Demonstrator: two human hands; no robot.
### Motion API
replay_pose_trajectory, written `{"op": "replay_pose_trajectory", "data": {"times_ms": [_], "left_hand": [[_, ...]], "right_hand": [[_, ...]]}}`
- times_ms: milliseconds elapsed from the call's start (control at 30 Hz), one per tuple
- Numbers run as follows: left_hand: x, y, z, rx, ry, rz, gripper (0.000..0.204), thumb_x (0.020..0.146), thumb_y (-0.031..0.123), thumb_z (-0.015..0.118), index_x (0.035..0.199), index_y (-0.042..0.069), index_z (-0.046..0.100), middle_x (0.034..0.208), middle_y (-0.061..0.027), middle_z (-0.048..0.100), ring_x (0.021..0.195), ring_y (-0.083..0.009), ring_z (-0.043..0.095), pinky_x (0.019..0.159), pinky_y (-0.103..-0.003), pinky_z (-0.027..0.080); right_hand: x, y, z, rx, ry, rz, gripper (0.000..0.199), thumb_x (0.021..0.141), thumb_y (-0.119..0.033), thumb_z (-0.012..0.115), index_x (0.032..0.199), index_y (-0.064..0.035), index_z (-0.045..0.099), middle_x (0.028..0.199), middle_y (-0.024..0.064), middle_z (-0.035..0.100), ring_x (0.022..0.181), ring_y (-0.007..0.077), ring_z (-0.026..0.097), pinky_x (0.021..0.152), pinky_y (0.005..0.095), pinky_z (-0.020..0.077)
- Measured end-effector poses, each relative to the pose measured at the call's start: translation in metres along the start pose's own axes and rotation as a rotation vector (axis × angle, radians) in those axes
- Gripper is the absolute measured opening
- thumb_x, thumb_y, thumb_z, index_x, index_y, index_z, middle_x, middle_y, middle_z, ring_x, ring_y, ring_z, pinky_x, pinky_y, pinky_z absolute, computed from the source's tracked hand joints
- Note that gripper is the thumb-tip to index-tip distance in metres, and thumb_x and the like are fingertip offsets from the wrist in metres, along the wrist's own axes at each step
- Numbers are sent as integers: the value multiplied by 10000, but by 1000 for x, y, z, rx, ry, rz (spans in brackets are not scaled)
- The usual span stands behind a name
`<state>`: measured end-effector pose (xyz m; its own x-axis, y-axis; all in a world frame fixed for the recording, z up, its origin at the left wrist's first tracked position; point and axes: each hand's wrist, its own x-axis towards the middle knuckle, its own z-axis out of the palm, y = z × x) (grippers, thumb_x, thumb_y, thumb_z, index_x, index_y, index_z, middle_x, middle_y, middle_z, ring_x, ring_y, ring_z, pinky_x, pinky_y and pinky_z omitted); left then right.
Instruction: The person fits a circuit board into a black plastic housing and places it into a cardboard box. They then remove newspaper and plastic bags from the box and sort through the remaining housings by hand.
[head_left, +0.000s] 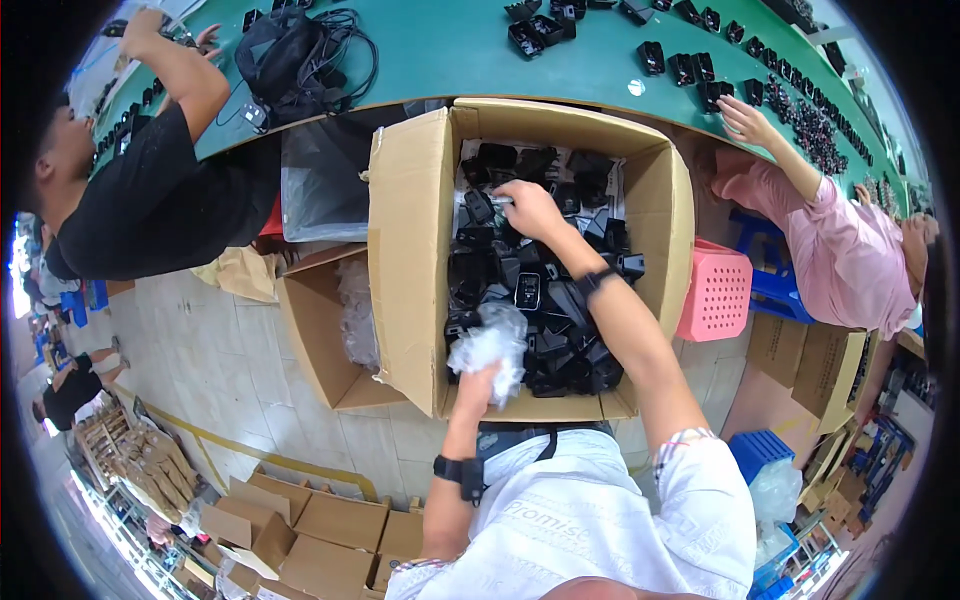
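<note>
A large open cardboard box (pixel 410 250) in front of me is filled with several black plastic parts (pixel 560 330), some in clear wrappers. My left hand (pixel 478 385) is at the box's near edge, shut on a crumpled wad of clear plastic wrapping (pixel 490 345). My right hand (pixel 530 208) reaches deep into the box's far half, fingers closed on a wrapped black part (pixel 483 205) among the pile. Both wrists carry black bands.
A green worktable (pixel 450 50) with black parts and a tangle of cables (pixel 300 55) runs along the far side. A person in black works at left, a person in pink at right. A smaller open box (pixel 330 330), a pink basket (pixel 715 292) and flat cartons stand around.
</note>
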<state>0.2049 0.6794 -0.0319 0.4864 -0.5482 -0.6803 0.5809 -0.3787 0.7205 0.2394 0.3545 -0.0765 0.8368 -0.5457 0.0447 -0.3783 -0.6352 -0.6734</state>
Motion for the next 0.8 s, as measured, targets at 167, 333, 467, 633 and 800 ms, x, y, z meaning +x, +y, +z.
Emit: {"op": "replay_pose_trajectory", "data": {"times_ms": [167,333,467,633,800], "left_hand": [[20,9,-31,-881,-409,-232,336,903,124,606,1223,33,559,1098,-78,643,945,-188,637,806,-328,525],[-4,21,9,-538,34,-314,286,934,260,582,1143,66,598,980,-61,654,807,-185,639,676,-319,520],[5,24,1,-664,-78,-369,331,951,260,547,1224,73,559,1069,-80,655,890,-211,652,734,-356,530],[17,30,26,-758,-83,-410,359,971,265,483,1250,44,532,1138,-106,643,1012,-247,633,863,-406,511],[5,11,5,-659,-70,-269,320,905,131,543,1195,-6,560,1047,-113,652,925,-226,645,812,-362,515]], "right_hand": [[34,13,39,-423,-464,361,243,770,-105,562,951,-64,719,1005,204,681,956,365,651,844,458,515],[3,22,27,-172,-154,218,134,767,-163,622,801,-74,717,791,183,673,788,361,665,713,430,534],[-59,-53,-34,172,-7,96,102,786,-142,622,783,-61,686,800,147,667,786,351,619,726,422,501],[-163,-126,-48,61,-191,-107,99,742,-130,660,827,-80,655,790,103,590,782,322,565,699,424,474],[-137,-115,-69,471,-609,-119,142,805,-176,622,783,-45,673,742,144,635,717,325,628,663,405,499]]}}
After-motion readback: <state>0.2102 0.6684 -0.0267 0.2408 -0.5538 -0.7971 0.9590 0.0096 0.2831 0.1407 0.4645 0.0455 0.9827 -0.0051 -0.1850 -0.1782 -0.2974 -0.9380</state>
